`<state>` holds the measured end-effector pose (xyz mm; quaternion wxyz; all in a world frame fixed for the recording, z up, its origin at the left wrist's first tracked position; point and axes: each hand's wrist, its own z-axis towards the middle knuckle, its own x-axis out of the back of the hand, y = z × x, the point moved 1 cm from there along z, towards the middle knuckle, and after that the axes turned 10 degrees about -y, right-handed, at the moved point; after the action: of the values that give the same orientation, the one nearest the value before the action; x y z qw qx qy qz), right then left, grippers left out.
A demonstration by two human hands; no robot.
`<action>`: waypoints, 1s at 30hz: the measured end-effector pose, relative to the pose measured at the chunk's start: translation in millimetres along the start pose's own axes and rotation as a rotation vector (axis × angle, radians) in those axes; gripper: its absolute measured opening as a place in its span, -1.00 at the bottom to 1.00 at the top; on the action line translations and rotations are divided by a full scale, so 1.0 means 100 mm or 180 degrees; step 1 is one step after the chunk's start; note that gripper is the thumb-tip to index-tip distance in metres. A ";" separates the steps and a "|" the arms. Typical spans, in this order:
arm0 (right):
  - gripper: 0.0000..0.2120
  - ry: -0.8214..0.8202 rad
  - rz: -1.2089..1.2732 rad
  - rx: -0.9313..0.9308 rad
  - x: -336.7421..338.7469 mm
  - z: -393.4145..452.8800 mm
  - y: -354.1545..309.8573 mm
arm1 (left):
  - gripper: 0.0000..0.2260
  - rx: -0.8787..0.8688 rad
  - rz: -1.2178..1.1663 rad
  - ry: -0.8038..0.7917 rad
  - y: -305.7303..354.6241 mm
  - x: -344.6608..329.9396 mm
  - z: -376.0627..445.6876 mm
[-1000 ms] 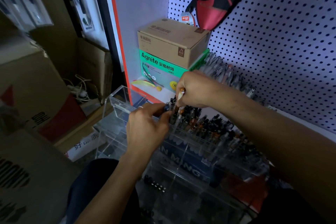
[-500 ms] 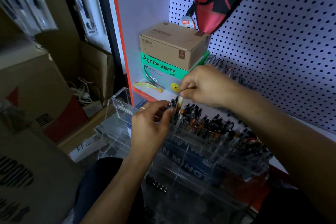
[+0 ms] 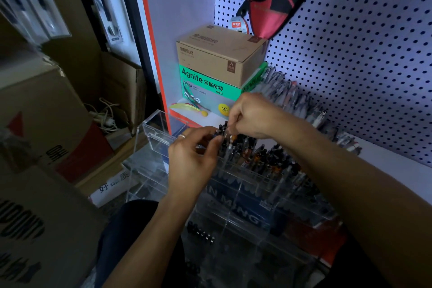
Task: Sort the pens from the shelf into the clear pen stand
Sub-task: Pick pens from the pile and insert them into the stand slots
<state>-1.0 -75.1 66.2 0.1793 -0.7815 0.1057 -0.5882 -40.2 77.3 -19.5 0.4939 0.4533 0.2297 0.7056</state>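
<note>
From my feed, a white pegboard wall with dark holes [image 3: 364, 58] fills one to three o'clock. A pale panel with an orange-red edge strip [image 3: 153, 37] stands at twelve. Brown corrugated cardboard cartons [image 3: 46, 110] crowd nine o'clock. Lighting is dim, bluish near the wall.
</note>
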 end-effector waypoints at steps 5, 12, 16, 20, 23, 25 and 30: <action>-0.83 -0.0254 0.0091 0.0057 0.05 -0.01 0.10 | -0.83 0.0370 -0.0135 -0.0304 -0.01 0.01 0.00; -0.19 -0.0777 -0.0483 -0.0031 0.08 -0.49 0.26 | -0.45 0.0541 0.0007 -0.1751 0.07 0.09 0.34; -0.45 -0.0540 -0.0576 0.0329 -0.15 -0.41 0.24 | -0.58 0.0439 0.0091 -0.2515 0.06 0.11 0.58; -0.66 -0.0104 -0.0729 0.0403 -0.23 -0.36 0.22 | -0.61 0.0450 -0.0235 -0.2318 -0.06 0.12 0.56; -0.57 0.0024 -0.0781 0.0154 -0.17 -0.36 0.26 | -0.53 0.0513 -0.0428 -0.2119 -0.13 0.11 0.46; -0.50 0.0078 -0.0862 -0.0078 -0.14 -0.35 0.28 | -0.47 0.0502 -0.0488 -0.2198 -0.15 0.13 0.39; -0.35 -0.0566 -0.0668 0.0201 -0.10 -0.42 0.20 | -0.46 0.0535 -0.0662 -0.1622 -0.22 0.12 0.32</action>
<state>-42.7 -96.5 59.4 0.1500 -0.8312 -0.0113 -0.5352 -2.6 92.8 -16.3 0.5660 0.6294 0.2012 0.4930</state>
